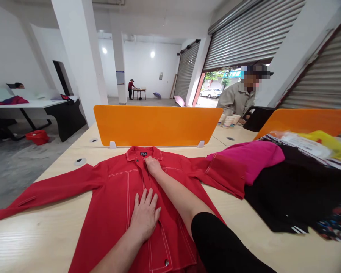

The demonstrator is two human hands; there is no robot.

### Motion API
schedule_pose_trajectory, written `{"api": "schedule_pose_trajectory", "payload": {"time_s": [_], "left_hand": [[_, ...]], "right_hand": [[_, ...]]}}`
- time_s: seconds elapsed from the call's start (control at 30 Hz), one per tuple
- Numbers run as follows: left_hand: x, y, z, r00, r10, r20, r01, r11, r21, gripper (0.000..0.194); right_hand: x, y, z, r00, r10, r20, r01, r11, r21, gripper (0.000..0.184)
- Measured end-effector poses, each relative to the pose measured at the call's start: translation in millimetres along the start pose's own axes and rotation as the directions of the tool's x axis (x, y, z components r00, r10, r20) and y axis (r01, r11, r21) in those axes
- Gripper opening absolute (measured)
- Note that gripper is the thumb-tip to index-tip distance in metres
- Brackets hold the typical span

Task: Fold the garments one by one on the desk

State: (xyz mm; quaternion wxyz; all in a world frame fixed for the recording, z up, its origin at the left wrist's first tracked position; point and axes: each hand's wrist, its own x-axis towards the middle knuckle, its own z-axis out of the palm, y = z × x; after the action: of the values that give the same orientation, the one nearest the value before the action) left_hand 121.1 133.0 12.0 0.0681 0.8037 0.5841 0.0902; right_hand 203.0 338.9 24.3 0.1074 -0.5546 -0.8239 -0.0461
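A red jacket [113, 197] with white stitching lies face up on the table, its collar toward the orange divider and its sleeves spread to both sides. My left hand [144, 214] rests flat on the jacket's front, fingers stretched out. Higher up, just below the collar, my right hand [153, 166] is closed on the edge of the jacket's front opening. A dark label shows inside the collar. Near the hem, a metal snap button [166, 262] is visible.
An orange divider [159, 125] stands behind the jacket. To the right lie a pink garment [261, 157], black clothing [295, 189] and a yellow plastic bag [326, 142]. Beyond the divider a person [235, 98] stands by paper cups [230, 120]. A red bin [37, 137] sits on the floor.
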Motion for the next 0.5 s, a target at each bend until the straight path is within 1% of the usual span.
{"api": "schedule_pose_trajectory", "payload": {"time_s": [0.1, 0.2, 0.3, 0.4, 0.5], "left_hand": [[-1, 0, 0.2, 1.0, 0.007, 0.009, -0.006, 1.0, -0.008, 0.054], [-1, -1, 2.5, 1.0, 0.01, -0.015, -0.01, 1.0, -0.01, 0.053], [0, -2, 4.5, 0.999, 0.018, -0.034, -0.018, 1.0, -0.008, 0.053], [1, -3, 4.9, 0.999, 0.031, -0.037, -0.031, 0.999, -0.007, 0.052], [1, -3, 3.7, 0.999, 0.037, -0.035, -0.037, 0.999, -0.006, 0.052]], "right_hand": [[4, 4, 4, 1.0, 0.023, -0.014, -0.024, 1.0, -0.005, 0.031], [1, 9, 7, 0.998, 0.028, -0.049, -0.028, 1.0, -0.001, 0.031], [-3, 10, 9, 0.998, -0.007, -0.068, 0.007, 1.0, 0.001, 0.032], [-7, 11, 9, 0.996, -0.062, -0.07, 0.062, 0.998, 0.002, 0.027], [-12, 12, 5, 0.994, -0.074, -0.084, 0.075, 0.997, 0.008, 0.026]]}}
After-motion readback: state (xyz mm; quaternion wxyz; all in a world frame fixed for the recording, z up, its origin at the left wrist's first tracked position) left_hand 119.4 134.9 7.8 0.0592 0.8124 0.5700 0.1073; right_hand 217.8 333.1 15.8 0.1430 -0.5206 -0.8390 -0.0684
